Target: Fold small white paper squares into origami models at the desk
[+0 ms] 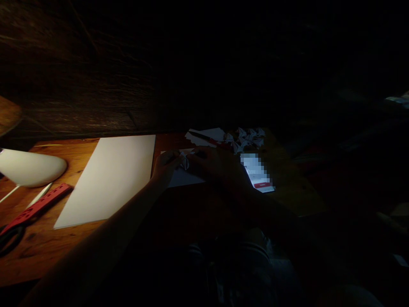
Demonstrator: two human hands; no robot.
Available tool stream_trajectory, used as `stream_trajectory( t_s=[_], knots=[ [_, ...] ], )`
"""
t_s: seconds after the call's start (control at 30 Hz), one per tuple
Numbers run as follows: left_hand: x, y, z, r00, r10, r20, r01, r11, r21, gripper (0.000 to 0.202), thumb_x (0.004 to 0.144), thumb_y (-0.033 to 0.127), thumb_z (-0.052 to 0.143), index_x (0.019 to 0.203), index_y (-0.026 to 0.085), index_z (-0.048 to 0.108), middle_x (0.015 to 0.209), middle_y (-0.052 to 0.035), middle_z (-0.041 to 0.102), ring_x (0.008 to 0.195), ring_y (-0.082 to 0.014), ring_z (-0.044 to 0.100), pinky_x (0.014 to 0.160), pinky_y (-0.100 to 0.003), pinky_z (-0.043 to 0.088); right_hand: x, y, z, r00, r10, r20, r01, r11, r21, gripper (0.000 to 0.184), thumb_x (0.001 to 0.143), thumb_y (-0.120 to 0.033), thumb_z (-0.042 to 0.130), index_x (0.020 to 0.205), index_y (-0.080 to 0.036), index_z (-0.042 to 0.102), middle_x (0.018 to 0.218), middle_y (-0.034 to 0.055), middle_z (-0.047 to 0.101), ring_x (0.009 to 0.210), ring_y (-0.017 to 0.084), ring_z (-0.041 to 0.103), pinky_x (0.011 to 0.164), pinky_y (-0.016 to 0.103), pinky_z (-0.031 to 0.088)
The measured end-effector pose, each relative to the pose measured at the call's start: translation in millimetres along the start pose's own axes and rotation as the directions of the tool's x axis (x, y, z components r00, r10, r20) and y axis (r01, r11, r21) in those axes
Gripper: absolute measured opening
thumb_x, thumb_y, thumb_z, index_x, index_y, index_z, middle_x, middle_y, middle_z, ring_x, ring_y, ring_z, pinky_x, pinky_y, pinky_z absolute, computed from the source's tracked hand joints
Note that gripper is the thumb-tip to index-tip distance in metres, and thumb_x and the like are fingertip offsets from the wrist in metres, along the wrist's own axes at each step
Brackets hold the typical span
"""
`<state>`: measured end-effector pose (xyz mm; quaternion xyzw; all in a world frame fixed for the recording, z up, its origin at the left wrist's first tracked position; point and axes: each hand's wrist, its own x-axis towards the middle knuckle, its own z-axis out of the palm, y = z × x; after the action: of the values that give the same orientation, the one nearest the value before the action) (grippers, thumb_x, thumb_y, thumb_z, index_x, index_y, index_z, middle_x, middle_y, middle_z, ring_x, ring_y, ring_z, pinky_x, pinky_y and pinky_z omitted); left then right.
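Note:
The scene is very dark, lit from the left. My left hand reaches over a wooden table and pinches a small folded white paper piece with closed fingers. My right hand lies in shadow just right of it, fingers curled onto the same paper. The paper piece rests on a white sheet. A lit phone lies just right of my right hand.
A large white sheet lies left of my hands. A white lamp base, a red ruler, black-handled scissors and a pencil sit far left. Crumpled and folded papers lie behind the phone.

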<state>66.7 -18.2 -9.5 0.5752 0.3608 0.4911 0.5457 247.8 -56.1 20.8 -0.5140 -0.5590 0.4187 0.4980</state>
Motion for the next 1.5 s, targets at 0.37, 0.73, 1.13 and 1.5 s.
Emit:
stream_trajectory(
  t_s=[0.37, 0.73, 1.13, 1.5],
  knots=[
    [4, -5, 2.8, 0.998, -0.032, 0.049, 0.03, 0.999, 0.029, 0.019, 0.082, 0.026, 0.083, 0.077, 0.018, 0.066, 0.072, -0.0001, 0.064, 0.067, -0.013, 0.059, 0.065, -0.028, 0.044, -3, -6, -3, 0.999, -0.05, -0.006, 0.05, 0.998, 0.023, 0.029, 0.081, -0.05, 0.077, 0.075, -0.022, 0.073, 0.079, 0.0038, 0.073, 0.077, 0.019, 0.061, 0.072, 0.032, 0.051],
    [-1, 4, 4.6, 0.999, -0.026, 0.043, 0.026, 1.0, 0.012, 0.016, 0.072, 0.026, 0.079, 0.07, 0.018, 0.065, 0.066, 0.0022, 0.063, 0.062, -0.0103, 0.056, 0.06, -0.023, 0.042, -8, -21, -9, 0.999, -0.006, 0.038, 0.007, 1.0, -0.025, 0.023, 0.092, -0.036, 0.07, 0.073, -0.022, 0.068, 0.076, 0.0032, 0.072, 0.08, 0.021, 0.066, 0.073, 0.032, 0.054],
    [2, 1, 4.5, 1.0, 0.002, 0.019, -0.001, 0.998, -0.067, 0.027, 0.077, 0.039, 0.084, 0.07, 0.019, 0.067, 0.074, -0.0018, 0.067, 0.074, -0.0155, 0.064, 0.069, -0.027, 0.049, -3, -14, -5, 0.999, 0.042, -0.024, -0.042, 0.999, -0.017, 0.02, 0.091, -0.031, 0.067, 0.073, -0.023, 0.065, 0.078, 0.0021, 0.07, 0.081, 0.02, 0.065, 0.073, 0.031, 0.053],
    [-1, 6, 6.5, 0.999, 0.035, -0.01, -0.035, 0.999, -0.016, 0.024, 0.078, 0.032, 0.08, 0.068, 0.018, 0.064, 0.067, 0.0017, 0.06, 0.064, -0.0108, 0.054, 0.063, -0.024, 0.042, -4, -11, -7, 0.997, 0.059, 0.046, -0.06, 0.998, 0.032, 0.022, 0.086, -0.034, 0.075, 0.07, -0.021, 0.066, 0.075, 0.001, 0.068, 0.074, 0.016, 0.06, 0.072, 0.029, 0.049]
  ],
)
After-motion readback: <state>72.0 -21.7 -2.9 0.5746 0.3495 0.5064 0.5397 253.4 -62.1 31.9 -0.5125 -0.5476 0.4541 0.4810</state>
